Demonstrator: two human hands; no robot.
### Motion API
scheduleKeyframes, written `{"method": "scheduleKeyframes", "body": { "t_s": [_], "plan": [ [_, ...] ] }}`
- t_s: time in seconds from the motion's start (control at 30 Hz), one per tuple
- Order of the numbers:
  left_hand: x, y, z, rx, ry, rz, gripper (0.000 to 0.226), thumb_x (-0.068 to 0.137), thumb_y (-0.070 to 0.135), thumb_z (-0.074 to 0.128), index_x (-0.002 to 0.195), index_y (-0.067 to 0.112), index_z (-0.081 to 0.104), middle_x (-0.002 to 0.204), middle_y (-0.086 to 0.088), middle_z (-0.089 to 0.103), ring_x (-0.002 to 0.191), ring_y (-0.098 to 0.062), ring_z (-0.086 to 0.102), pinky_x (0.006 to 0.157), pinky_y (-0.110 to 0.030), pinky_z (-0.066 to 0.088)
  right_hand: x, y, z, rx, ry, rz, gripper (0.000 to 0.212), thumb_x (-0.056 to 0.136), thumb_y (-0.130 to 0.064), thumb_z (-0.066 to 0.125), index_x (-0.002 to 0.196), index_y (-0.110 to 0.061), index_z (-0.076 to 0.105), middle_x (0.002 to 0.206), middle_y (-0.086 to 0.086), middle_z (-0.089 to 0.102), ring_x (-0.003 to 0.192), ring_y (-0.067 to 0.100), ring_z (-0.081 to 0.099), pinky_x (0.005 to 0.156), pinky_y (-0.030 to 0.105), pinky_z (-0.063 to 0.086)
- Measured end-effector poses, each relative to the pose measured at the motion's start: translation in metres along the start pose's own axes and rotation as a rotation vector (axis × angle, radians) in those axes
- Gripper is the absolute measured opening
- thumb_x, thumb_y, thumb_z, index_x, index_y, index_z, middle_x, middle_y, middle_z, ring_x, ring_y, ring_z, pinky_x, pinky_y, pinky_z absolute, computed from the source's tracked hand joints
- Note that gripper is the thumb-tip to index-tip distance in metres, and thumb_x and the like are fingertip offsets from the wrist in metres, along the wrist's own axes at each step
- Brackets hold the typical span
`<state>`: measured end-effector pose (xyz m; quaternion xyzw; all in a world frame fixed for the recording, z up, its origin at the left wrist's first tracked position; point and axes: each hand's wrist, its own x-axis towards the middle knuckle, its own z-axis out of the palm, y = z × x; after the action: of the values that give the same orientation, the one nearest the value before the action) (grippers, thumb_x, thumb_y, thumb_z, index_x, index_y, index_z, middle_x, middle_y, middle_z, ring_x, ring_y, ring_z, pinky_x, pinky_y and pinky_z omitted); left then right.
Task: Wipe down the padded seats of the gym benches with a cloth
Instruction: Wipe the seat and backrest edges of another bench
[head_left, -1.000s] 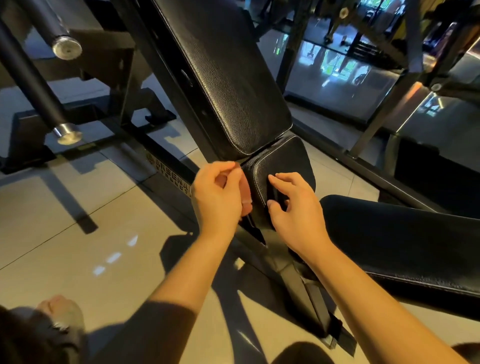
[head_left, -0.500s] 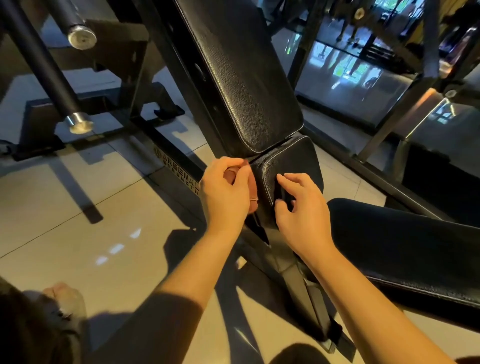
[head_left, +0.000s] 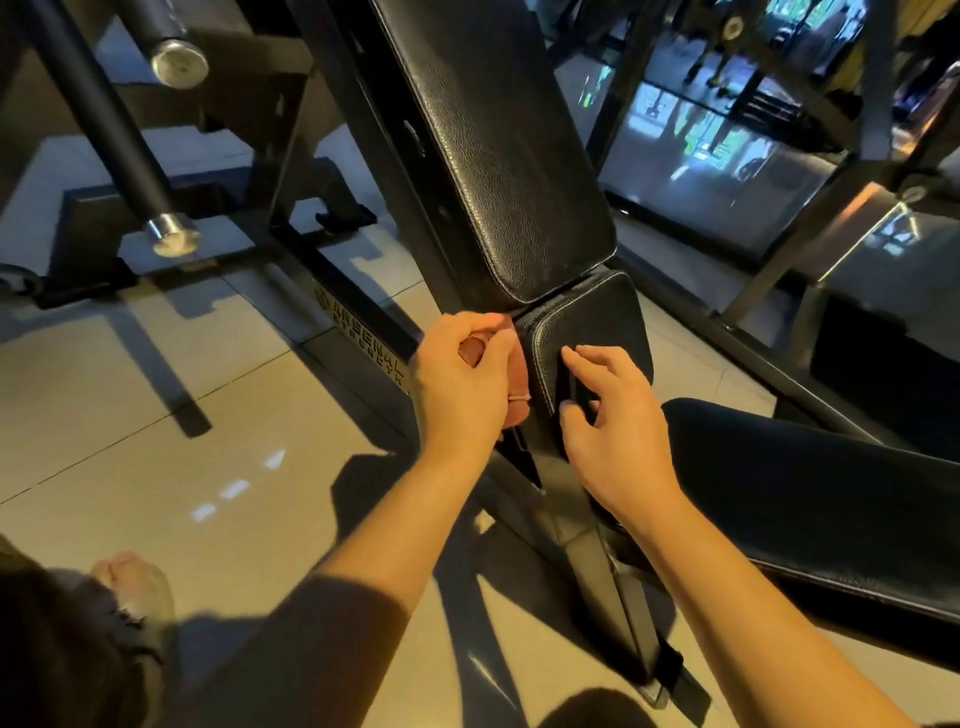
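A: Tiled gym floor (head_left: 156, 389), dark bench (head_left: 509, 156). What's changed?

B: Little. Your left hand (head_left: 460, 384) still bunches the cloth (head_left: 519, 374) against the left edge of the seat pad (head_left: 597, 322); your right hand (head_left: 618, 431) rests loose-fingered on its front. Wiping hasn't advanced.

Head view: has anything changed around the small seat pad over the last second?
Nothing moved visibly. The left hand still grips the pinkish cloth against the left edge of the small seat pad, and the right hand still rests its fingers on the pad. Only the view drifted slightly.
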<state>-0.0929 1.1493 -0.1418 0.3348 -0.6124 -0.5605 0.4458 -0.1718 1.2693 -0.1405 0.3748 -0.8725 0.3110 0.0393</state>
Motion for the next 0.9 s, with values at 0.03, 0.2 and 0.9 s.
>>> {"method": "scheduleKeyframes", "body": {
  "t_s": [0.03,0.2,0.9],
  "plan": [
    [-0.013,-0.005,0.0,-0.024,0.005,-0.011,0.01,0.092,0.013,0.072,0.101,0.016,0.076,0.097,0.007,0.068,0.085,0.0,0.064,0.06,-0.003,0.045,-0.002,0.0,0.0,0.004,-0.001,-0.005,0.056,0.094,-0.009,0.066,0.147,-0.023,0.053,0.143,-0.011,0.049,0.133,0.01,0.045,0.105,0.04,0.051],
    [-0.049,-0.028,0.003,0.037,-0.086,-0.066,0.009,0.088,0.017,0.076,0.095,0.022,0.077,0.093,0.01,0.069,0.088,0.002,0.066,0.073,-0.009,0.049,0.001,-0.003,0.003,0.009,0.028,0.007,0.054,0.095,-0.012,0.066,0.146,-0.021,0.054,0.141,-0.009,0.051,0.13,0.013,0.049,0.101,0.042,0.054],
    [-0.018,-0.028,-0.014,0.058,0.109,-0.133,0.016,0.084,0.025,0.078,0.096,0.03,0.069,0.086,0.011,0.07,0.083,-0.008,0.067,0.074,-0.027,0.052,0.005,0.002,-0.002,0.021,-0.013,-0.007,0.053,0.096,-0.012,0.064,0.146,-0.024,0.055,0.14,-0.013,0.05,0.129,0.011,0.049,0.099,0.041,0.055]
  ]
}}
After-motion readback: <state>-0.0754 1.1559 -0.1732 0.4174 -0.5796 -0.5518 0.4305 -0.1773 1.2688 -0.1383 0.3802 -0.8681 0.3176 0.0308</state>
